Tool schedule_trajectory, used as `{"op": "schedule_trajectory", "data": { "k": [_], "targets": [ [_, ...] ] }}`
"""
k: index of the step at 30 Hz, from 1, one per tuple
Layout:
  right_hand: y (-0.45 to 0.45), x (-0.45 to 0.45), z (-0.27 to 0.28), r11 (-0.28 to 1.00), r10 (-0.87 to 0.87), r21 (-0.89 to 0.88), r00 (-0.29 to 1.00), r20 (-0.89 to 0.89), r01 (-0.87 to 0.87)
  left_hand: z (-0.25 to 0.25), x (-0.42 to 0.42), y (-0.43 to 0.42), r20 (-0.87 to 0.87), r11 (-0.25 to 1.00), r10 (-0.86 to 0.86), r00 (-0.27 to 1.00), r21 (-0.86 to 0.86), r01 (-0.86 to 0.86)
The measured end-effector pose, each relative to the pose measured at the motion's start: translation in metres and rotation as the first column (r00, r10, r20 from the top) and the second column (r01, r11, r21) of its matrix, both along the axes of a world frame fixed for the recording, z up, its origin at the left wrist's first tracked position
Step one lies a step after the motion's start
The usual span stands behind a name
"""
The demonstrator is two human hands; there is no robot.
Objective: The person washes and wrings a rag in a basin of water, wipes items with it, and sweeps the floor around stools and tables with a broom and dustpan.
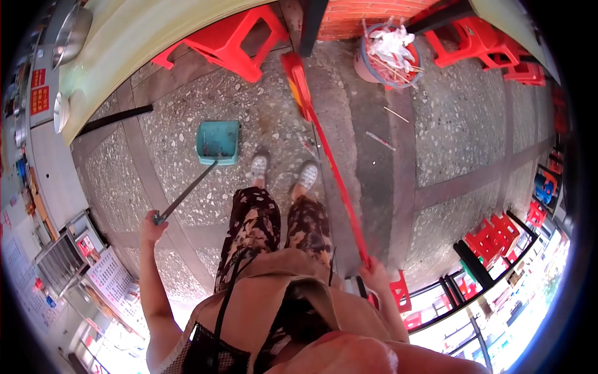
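My left hand (153, 227) is closed round the grip of a long-handled dustpan. The teal pan of this dustpan (217, 138) rests on the floor in front of my left foot, with some dark dirt inside. On the other side, my right hand (374, 276) is wrapped round the red handle of a broom (336, 174). Its red and orange head reaches the floor ahead of my feet, near a red stool (230, 42). White scraps (308, 146) lie on the floor by my right shoe, close to the broom handle.
A bucket (389, 56) full of crumpled tissue and sticks stands by the brick wall. Thin sticks (380, 141) lie on the speckled floor to the right. More red stools (476, 40) are under a table at the upper right. A pale tabletop (143, 31) curves along the upper left.
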State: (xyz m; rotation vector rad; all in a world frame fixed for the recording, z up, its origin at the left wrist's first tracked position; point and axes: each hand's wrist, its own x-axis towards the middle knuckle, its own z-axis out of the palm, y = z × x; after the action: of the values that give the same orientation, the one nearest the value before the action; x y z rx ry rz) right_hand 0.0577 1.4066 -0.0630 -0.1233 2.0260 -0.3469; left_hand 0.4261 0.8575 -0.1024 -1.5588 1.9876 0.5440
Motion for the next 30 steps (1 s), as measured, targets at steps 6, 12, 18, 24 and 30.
{"op": "schedule_trajectory", "data": {
  "k": [6, 12, 18, 24, 30],
  "targets": [
    [-0.105, 0.02, -0.036, 0.985, -0.061, -0.165, 0.992, -0.114, 0.041, 0.013, 0.006, -0.012, -0.148, 0.995, 0.096, 0.984, 0.003, -0.096],
    [-0.222, 0.017, -0.064, 0.989, -0.107, -0.133, 0.946, -0.307, 0.068, 0.015, -0.026, -0.032, 0.116, 0.979, -0.203, 0.972, 0.041, 0.2],
    [-0.321, -0.022, -0.14, 0.968, -0.177, -0.233, 0.908, -0.38, 0.092, 0.022, -0.032, -0.053, 0.064, 0.986, -0.163, 0.985, 0.03, 0.161],
    [-0.372, -0.051, -0.158, 0.969, -0.192, -0.224, 0.896, -0.4, 0.108, 0.025, -0.036, -0.061, 0.062, 0.984, -0.175, 0.983, 0.047, 0.173],
    [-0.398, -0.069, -0.223, 0.988, -0.046, 0.12, 0.923, -0.383, 0.099, 0.024, -0.04, -0.062, -0.002, 0.979, -0.204, 0.979, 0.032, 0.204]
  ]
}}
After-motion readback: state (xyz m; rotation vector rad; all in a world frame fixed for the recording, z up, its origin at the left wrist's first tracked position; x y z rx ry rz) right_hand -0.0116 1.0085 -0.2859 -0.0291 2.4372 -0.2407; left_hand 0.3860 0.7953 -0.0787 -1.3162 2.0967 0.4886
